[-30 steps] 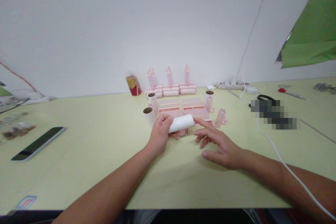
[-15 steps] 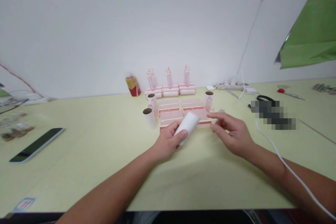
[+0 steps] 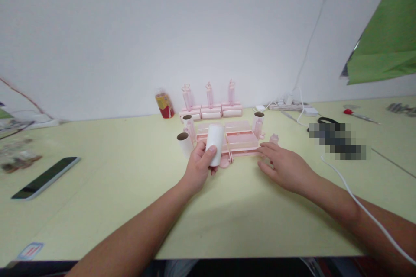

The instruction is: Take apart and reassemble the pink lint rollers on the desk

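My left hand (image 3: pixel 199 166) is wrapped round a white paper roll (image 3: pixel 215 143), held nearly upright with the thumb on its front. Behind and beside the roll lie pink cases (image 3: pixel 243 139) with clear lids, partly hidden by it. My right hand (image 3: pixel 286 166) has its fingers apart, at the right front edge of the cases; whether the fingertips touch that edge I cannot tell. A round pink piece (image 3: pixel 225 162) shows just right of the roll's lower end. More white rolls with brown cores stand around the cases, one being the upright roll (image 3: pixel 184 143) at left.
Assembled pink rollers (image 3: pixel 211 112) stand by the wall beside a red-and-yellow packet (image 3: pixel 164 104). A phone (image 3: pixel 47 178) lies at left. At right are a power strip (image 3: pixel 287 106), a white cable (image 3: pixel 351 197), a blurred-out black thing (image 3: pixel 338 138) and a red-tipped tool (image 3: pixel 360 117).
My left hand has moved left and turned the roll from slanted to nearly upright. My right hand has dropped slightly with its fingers loosened, uncovering a small pink piece behind it.
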Demonstrator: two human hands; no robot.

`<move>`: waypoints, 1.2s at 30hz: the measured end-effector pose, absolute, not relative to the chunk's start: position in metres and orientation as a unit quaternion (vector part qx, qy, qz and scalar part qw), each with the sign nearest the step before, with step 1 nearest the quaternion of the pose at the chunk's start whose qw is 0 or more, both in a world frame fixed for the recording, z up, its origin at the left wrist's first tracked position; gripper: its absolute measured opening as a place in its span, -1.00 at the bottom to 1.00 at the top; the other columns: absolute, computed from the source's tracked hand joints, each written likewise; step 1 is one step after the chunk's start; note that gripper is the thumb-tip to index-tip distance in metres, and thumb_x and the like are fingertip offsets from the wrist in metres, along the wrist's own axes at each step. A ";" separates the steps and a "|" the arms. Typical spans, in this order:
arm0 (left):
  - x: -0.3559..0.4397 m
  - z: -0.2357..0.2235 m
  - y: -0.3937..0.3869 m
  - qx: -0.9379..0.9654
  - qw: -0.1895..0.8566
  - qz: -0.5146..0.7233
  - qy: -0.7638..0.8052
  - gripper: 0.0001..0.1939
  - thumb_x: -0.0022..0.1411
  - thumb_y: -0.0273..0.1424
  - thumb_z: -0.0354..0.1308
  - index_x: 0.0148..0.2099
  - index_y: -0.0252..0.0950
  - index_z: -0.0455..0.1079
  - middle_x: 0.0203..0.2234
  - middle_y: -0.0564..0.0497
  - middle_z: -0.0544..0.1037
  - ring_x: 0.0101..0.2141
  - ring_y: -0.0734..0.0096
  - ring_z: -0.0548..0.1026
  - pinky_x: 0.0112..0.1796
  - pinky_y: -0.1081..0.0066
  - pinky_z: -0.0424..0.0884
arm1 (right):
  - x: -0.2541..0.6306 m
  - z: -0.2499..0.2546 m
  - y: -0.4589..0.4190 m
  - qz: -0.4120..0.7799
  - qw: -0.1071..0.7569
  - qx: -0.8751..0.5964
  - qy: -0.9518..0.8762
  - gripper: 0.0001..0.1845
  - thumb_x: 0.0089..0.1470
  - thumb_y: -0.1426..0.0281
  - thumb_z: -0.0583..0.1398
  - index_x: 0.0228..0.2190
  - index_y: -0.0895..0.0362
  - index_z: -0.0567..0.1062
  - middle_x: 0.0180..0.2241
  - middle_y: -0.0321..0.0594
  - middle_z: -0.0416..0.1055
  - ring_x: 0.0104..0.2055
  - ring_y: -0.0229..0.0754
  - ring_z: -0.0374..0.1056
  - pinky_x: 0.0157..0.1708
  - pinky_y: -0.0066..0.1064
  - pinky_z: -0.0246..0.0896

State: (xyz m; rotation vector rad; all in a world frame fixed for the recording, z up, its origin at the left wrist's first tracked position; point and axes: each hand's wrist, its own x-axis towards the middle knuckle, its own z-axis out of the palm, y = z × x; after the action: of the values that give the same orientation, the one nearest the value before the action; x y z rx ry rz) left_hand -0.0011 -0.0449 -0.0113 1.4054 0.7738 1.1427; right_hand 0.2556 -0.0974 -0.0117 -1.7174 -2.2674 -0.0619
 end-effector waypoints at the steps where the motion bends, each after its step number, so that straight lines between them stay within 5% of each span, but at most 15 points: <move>1: -0.001 -0.012 -0.045 0.597 0.552 0.480 0.330 -0.59 0.22 -0.06 0.14 -0.12 -0.27 0.20 -0.57 0.14 0.36 -0.66 0.55 0.35 -0.70 0.58 0.19 | 0.254 -0.012 -0.098 -0.020 0.137 -0.600 -0.788 -0.55 0.19 0.27 0.05 0.08 0.15 0.39 0.13 -0.01 0.32 -0.04 0.04 0.40 -0.09 -0.21 0.28; 19: 0.000 -0.013 -0.045 0.596 0.552 0.468 0.348 -0.59 0.20 -0.04 0.15 -0.16 -0.28 0.20 -0.58 0.15 0.38 -0.66 0.56 0.33 -0.68 0.56 0.23 | 0.253 -0.011 -0.102 0.014 0.021 -0.635 -0.772 -0.68 0.16 0.19 0.07 -0.24 0.10 0.51 -0.29 -0.02 0.52 -0.25 0.05 0.45 -0.36 -0.28 0.15; 23: 0.000 -0.012 -0.046 0.594 0.556 0.468 0.345 -0.58 0.19 -0.04 0.16 -0.15 -0.28 0.20 -0.57 0.15 0.37 -0.66 0.57 0.33 -0.68 0.57 0.21 | 0.255 -0.010 -0.099 0.010 0.015 -0.641 -0.767 -0.79 0.12 0.30 0.08 -0.38 0.12 0.48 -0.35 -0.04 0.53 -0.32 -0.01 0.43 -0.43 -0.34 0.04; 28: 0.002 -0.009 -0.048 0.594 0.583 0.443 0.333 -0.59 0.19 -0.09 0.18 -0.13 -0.27 0.17 -0.51 0.10 0.44 -0.64 0.54 0.37 -0.68 0.56 0.27 | 0.255 -0.002 -0.099 -0.007 0.054 -0.641 -0.765 -0.82 0.11 0.34 0.07 -0.47 0.11 0.42 -0.43 -0.13 0.49 -0.43 -0.10 0.37 -0.50 -0.37 -0.12; 36: 0.004 -0.008 -0.052 0.589 0.599 0.402 0.364 -0.54 0.21 -0.09 0.15 -0.02 -0.23 0.10 -0.46 0.10 0.47 -0.69 0.55 0.36 -0.74 0.57 0.25 | 0.257 0.004 -0.100 0.038 0.222 -0.594 -0.772 -0.78 0.02 0.47 0.09 -0.28 0.14 0.48 -0.45 -0.23 0.44 -0.41 -0.17 0.30 -0.38 -0.39 0.01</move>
State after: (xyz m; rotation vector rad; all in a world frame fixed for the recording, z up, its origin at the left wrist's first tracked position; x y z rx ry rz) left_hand 0.0041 -0.0517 -0.0076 1.3654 0.8449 0.9329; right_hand 0.2573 -0.1005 0.0038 -1.6424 -2.1337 0.1056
